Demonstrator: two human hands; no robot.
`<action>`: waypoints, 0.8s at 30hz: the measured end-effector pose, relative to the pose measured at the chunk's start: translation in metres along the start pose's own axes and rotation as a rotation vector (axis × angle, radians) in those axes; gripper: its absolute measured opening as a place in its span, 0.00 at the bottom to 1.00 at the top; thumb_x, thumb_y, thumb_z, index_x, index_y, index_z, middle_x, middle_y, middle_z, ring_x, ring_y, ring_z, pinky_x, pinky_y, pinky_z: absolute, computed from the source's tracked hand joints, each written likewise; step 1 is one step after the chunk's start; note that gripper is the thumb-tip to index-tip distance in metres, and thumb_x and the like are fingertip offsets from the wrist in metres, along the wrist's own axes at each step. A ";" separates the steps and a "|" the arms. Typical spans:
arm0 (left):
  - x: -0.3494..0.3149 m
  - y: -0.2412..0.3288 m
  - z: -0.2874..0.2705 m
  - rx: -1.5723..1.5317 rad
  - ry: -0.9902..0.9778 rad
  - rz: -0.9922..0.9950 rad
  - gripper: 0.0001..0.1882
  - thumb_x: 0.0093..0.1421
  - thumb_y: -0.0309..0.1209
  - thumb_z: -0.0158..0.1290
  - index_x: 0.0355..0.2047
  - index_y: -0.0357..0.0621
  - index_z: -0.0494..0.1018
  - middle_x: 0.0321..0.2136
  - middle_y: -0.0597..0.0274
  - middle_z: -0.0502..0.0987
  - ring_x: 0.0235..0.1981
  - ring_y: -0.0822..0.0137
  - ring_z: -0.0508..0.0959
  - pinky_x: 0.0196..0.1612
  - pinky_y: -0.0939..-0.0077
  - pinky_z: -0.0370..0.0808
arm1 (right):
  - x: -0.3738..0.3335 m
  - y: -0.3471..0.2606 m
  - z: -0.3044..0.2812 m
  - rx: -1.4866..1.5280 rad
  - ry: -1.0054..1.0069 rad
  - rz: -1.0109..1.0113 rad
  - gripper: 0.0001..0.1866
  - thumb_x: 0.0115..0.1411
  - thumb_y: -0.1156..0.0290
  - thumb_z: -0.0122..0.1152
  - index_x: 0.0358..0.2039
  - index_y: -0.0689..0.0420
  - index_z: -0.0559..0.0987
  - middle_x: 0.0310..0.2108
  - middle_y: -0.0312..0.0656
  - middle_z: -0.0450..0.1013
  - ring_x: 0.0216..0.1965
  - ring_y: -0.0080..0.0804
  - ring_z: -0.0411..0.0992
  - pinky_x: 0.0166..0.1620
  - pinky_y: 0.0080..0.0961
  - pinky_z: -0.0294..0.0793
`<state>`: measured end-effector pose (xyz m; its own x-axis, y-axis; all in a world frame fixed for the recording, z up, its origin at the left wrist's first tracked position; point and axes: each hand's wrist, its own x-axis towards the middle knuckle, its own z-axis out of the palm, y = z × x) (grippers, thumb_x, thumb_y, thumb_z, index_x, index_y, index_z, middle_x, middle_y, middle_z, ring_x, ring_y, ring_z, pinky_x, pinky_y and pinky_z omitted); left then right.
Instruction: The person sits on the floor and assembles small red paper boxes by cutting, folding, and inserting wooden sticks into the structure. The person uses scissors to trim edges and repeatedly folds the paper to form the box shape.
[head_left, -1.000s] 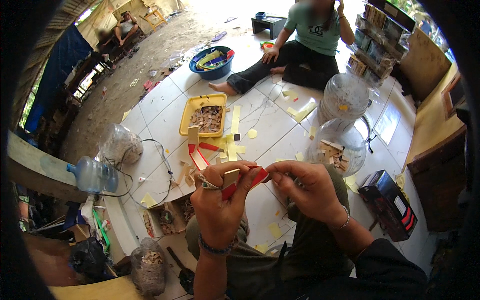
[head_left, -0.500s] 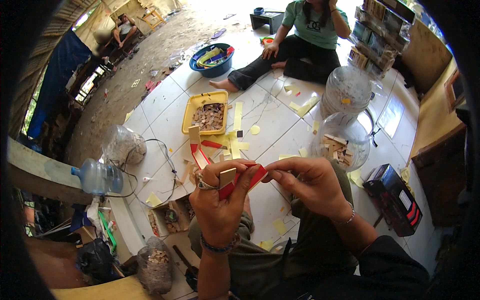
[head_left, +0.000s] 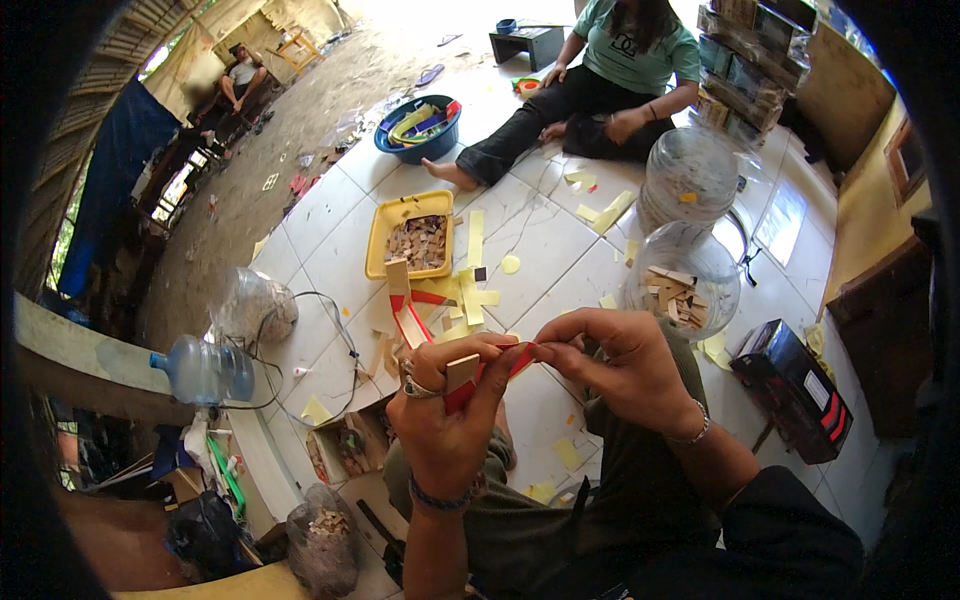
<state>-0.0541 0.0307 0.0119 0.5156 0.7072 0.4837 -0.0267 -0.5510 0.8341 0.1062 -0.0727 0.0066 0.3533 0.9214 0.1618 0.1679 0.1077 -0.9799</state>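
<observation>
My left hand (head_left: 437,430) is closed around a red cardboard strip (head_left: 520,362), thumb and forefinger pressing it flat. A tan cardboard tab (head_left: 462,371) stands up between the fingers. Beyond that hand, a red-edged, pale-lined length (head_left: 411,326) with another tan tab (head_left: 397,274) on it points away; my fingers hide whether it is the same piece. My right hand (head_left: 625,362) pinches the strip's right end between thumb and fingertips, close to the left thumb. Farther off is a yellow basin (head_left: 374,240) holding many small brown pieces.
Yellow paper scraps (head_left: 476,235) litter the white tiles (head_left: 545,255). Right are a clear plastic container (head_left: 725,262) of tan strips and a black box (head_left: 795,392); left, a blue water bottle (head_left: 205,368) and cable (head_left: 345,335). A person (head_left: 635,60) sits beyond, near a blue basin (head_left: 425,152).
My right fingertips have come closer to my left thumb, and the red strip shows less of its face. The person opposite has lowered a hand from the head.
</observation>
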 end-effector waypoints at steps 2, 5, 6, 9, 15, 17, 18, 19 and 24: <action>0.001 0.001 0.001 0.002 0.007 0.006 0.13 0.58 0.21 0.64 0.39 0.42 0.71 0.36 0.55 0.84 0.38 0.68 0.84 0.40 0.76 0.81 | -0.001 -0.001 0.001 -0.023 0.020 -0.044 0.10 0.63 0.74 0.65 0.43 0.63 0.83 0.35 0.39 0.82 0.34 0.16 0.75 0.38 0.18 0.74; 0.002 0.002 0.002 -0.031 0.056 -0.021 0.13 0.59 0.21 0.64 0.39 0.42 0.71 0.36 0.54 0.84 0.37 0.70 0.83 0.40 0.77 0.80 | -0.002 -0.002 0.003 0.042 0.034 -0.055 0.10 0.64 0.74 0.64 0.44 0.63 0.83 0.36 0.40 0.83 0.37 0.18 0.77 0.40 0.19 0.76; 0.001 0.003 0.002 -0.049 0.071 -0.038 0.12 0.59 0.20 0.63 0.39 0.42 0.71 0.36 0.54 0.83 0.36 0.71 0.82 0.39 0.78 0.79 | -0.002 -0.003 0.003 0.078 0.026 -0.042 0.10 0.64 0.74 0.64 0.44 0.63 0.83 0.36 0.40 0.83 0.38 0.19 0.78 0.41 0.19 0.77; 0.002 0.004 0.002 -0.063 0.083 -0.065 0.12 0.59 0.19 0.62 0.38 0.42 0.71 0.37 0.54 0.83 0.37 0.72 0.81 0.40 0.79 0.79 | 0.000 -0.003 0.003 0.179 0.028 0.014 0.11 0.65 0.73 0.63 0.45 0.64 0.83 0.37 0.41 0.83 0.38 0.20 0.78 0.42 0.20 0.78; 0.003 0.004 0.005 -0.078 0.068 -0.057 0.11 0.59 0.19 0.62 0.38 0.42 0.71 0.37 0.54 0.83 0.38 0.72 0.81 0.41 0.79 0.79 | -0.002 -0.002 0.002 0.177 0.039 0.019 0.11 0.65 0.74 0.63 0.45 0.65 0.83 0.36 0.40 0.82 0.36 0.17 0.76 0.40 0.18 0.77; 0.003 0.003 0.005 -0.076 0.065 -0.063 0.11 0.60 0.19 0.62 0.38 0.41 0.71 0.37 0.54 0.83 0.38 0.72 0.81 0.41 0.79 0.78 | -0.002 -0.001 0.001 0.126 0.046 0.005 0.10 0.64 0.74 0.63 0.44 0.64 0.83 0.36 0.40 0.82 0.35 0.16 0.75 0.38 0.18 0.76; 0.002 0.003 0.005 -0.073 0.063 -0.068 0.11 0.60 0.19 0.62 0.38 0.41 0.71 0.37 0.54 0.83 0.38 0.72 0.81 0.40 0.79 0.78 | -0.002 0.000 0.001 0.083 0.050 0.002 0.10 0.64 0.74 0.64 0.44 0.64 0.83 0.35 0.40 0.82 0.34 0.16 0.75 0.37 0.18 0.75; 0.002 0.003 0.005 -0.082 0.063 -0.077 0.11 0.60 0.19 0.62 0.38 0.41 0.71 0.37 0.54 0.83 0.38 0.72 0.81 0.40 0.79 0.78 | -0.003 0.001 0.000 0.046 0.048 -0.007 0.10 0.63 0.75 0.64 0.44 0.63 0.83 0.35 0.40 0.82 0.32 0.15 0.74 0.35 0.18 0.75; 0.003 0.001 0.005 -0.001 0.029 -0.028 0.11 0.60 0.19 0.62 0.39 0.41 0.71 0.36 0.54 0.83 0.35 0.73 0.81 0.38 0.80 0.78 | 0.001 0.009 0.005 -0.109 0.103 -0.191 0.09 0.63 0.77 0.63 0.44 0.62 0.81 0.35 0.43 0.81 0.31 0.21 0.76 0.34 0.20 0.75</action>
<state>-0.0489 0.0299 0.0129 0.4915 0.7350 0.4672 -0.0130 -0.5302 0.8478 0.1037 -0.0692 -0.0026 0.3968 0.8447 0.3591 0.3371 0.2298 -0.9130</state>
